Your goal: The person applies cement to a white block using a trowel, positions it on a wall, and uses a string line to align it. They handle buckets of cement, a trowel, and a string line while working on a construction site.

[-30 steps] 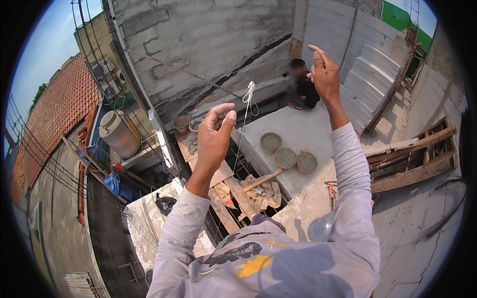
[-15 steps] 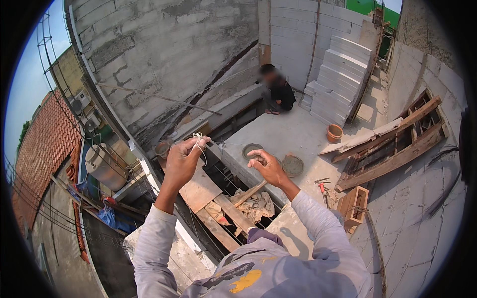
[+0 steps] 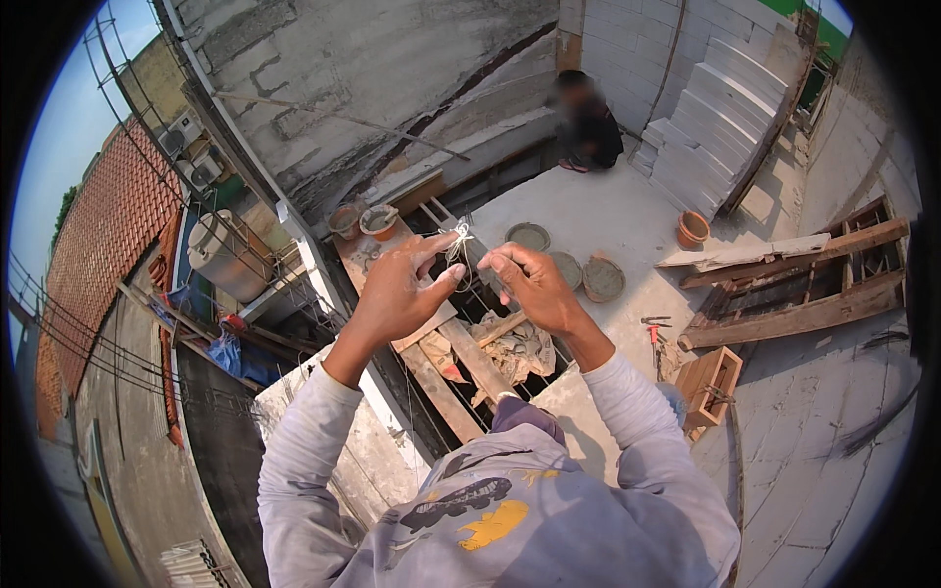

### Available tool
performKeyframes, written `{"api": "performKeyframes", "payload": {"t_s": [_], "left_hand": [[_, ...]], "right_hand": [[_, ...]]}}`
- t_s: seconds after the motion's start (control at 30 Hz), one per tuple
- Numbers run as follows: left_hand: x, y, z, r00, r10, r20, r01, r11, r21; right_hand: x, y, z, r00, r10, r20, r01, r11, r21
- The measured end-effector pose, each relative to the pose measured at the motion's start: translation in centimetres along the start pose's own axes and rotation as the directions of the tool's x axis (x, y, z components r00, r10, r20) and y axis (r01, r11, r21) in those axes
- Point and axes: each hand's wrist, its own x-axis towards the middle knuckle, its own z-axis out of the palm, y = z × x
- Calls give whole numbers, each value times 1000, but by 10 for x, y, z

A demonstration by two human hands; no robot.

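A small bundle of thin white string point(image 3: 459, 238) with loose loops hangs at the fingertips of my left hand point(image 3: 400, 289). The index finger of that hand is stretched along the bundle, and its thumb sits a little below, beside the hanging loops. Close by on the right, my right hand point(image 3: 542, 294) has its fingers curled and thumb and index pressed together. Whether a strand of the string lies in that pinch is too fine to see. Both hands are raised in front of my chest, a short gap between them.
Below the hands, wooden planks point(image 3: 438, 392) span an opening beside crumpled sacking point(image 3: 517, 355). Mortar tubs point(image 3: 603, 279) and an orange bucket point(image 3: 692, 230) stand on the slab. A person point(image 3: 590, 122) crouches by the wall near stacked white blocks point(image 3: 720, 118). A wooden box point(image 3: 708, 387) stands at right.
My hands have come closer together. The left thumb has parted from its index finger, and the right thumb and index have closed. The view has shifted, so the surroundings sit farther right.
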Motion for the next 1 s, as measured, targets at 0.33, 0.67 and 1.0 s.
{"api": "performKeyframes", "payload": {"t_s": [0.33,0.67,1.0], "left_hand": [[0,9,11,962,135,-236,-192,951,-241],[14,20,18,975,169,146,-95,905,-414],[-9,47,14,991,135,9,-120,905,-407]], "right_hand": [[-16,11,9,880,-468,-77,423,848,-320],[-44,17,-18,844,-512,-161,428,823,-373],[-46,0,-6,802,-544,-246,462,826,-322]]}}
